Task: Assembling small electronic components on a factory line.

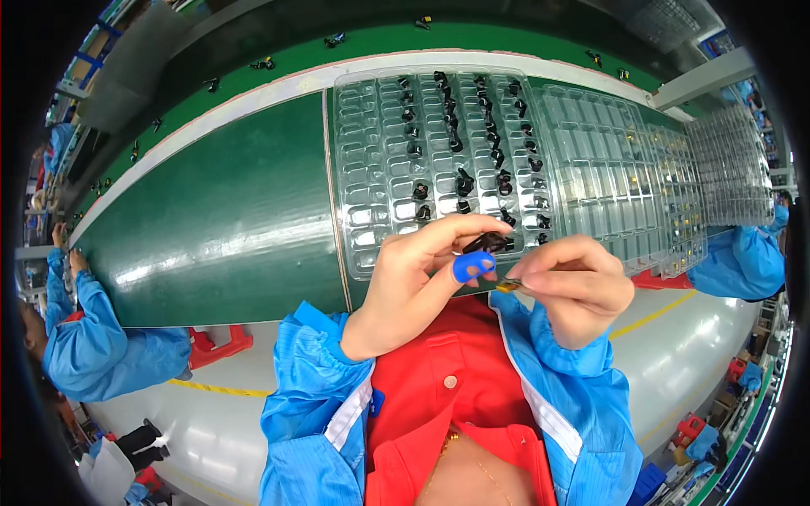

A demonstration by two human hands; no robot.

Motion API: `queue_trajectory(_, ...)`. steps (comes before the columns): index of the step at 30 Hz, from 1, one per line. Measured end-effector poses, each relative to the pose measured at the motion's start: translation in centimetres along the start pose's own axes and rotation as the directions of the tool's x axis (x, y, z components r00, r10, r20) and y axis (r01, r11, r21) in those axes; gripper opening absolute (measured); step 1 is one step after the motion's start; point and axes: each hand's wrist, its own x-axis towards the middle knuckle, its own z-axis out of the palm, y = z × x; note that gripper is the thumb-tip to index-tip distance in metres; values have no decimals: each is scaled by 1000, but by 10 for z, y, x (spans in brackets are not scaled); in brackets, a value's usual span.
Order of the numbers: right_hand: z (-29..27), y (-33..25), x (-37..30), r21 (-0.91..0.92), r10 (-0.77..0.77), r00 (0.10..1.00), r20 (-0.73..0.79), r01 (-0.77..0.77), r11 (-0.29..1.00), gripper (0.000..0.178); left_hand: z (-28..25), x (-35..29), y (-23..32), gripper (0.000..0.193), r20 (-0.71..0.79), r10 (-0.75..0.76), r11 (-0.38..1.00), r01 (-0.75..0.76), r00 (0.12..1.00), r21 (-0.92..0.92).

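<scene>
Between the thumb and fingers of my left hand (413,274) is a small black plastic part (487,244). A blue finger cover (472,266) wraps that thumb. Close beside it, my right hand (578,282) pinches a small yellow-and-dark piece (508,285) at its fingertips; its exact kind is too small to make out. Both hands are held over the near edge of a clear plastic tray (361,173), whose pockets hold several black parts (465,181) in columns. The left column of pockets has no parts in it.
More clear trays (591,190) lie to the right, some with small yellow pieces, beside a stack of trays (730,160). Beyond the green table (228,202), a green belt (295,63) carries scattered black parts. Co-workers in blue sit at left (101,329) and right (742,261).
</scene>
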Motion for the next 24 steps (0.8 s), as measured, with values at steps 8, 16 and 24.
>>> queue_trajectory(8, 8, 10, 9, -296, -384, 918, 102, 396, 869, 24, 3, 3, -1, 31, -71, -56, 994, 49, 996, -99)
queue_trajectory(16, 8, 15, 7, -300, -365, 926, 101, 378, 876, 26, 1, 1, -14, 23, -35, 14, 1000, -14, 999, 0)
queue_trajectory(24, 15, 23, 5, -253, -240, 971, -2, 232, 939, 21, 2, 2, -23, 14, -125, 145, 987, -134, 982, 92)
